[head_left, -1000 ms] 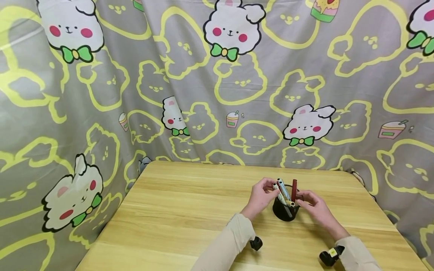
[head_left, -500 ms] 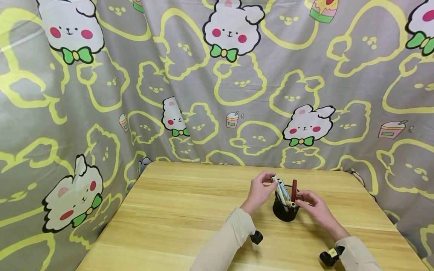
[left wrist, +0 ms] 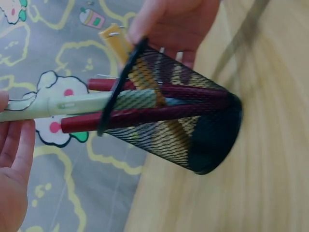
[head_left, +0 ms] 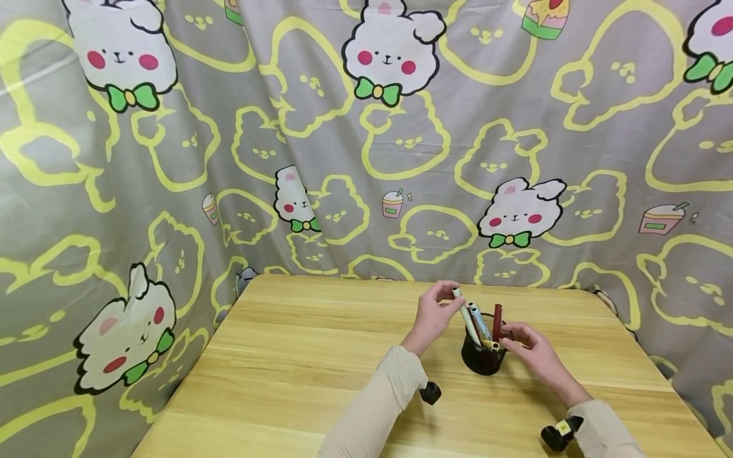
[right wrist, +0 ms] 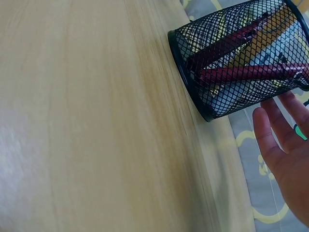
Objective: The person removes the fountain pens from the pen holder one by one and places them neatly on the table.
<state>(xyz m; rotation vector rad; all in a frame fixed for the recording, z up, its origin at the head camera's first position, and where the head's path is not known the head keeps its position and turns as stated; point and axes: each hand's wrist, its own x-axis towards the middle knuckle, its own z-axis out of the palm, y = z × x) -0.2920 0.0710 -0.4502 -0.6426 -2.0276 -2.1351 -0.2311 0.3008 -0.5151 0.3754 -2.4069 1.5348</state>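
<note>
Location: the black mesh cup (head_left: 482,364) stands on the counter (head_left: 298,356), right of centre in the lower half of the head view. Left hand (head_left: 431,313): fingers drawn to a pinch on the upper end of a pale green pen (left wrist: 82,104), its lower part inside the cup. Right hand (head_left: 535,351): fingers loosely bent at the cup's right side; the views do not settle whether they grip or merely touch. Step in hand, as judged: handling the pen at the cup's mouth, cup steadied opposite. The next move would call for guiding the pen along its slant, clear of the dark red pen (left wrist: 79,123) beside it, without tipping the cup. Markings: no brand or lettering legible on pens or cup; a yellow label (head_left: 564,427) at the right wrist is unreadable.
</note>
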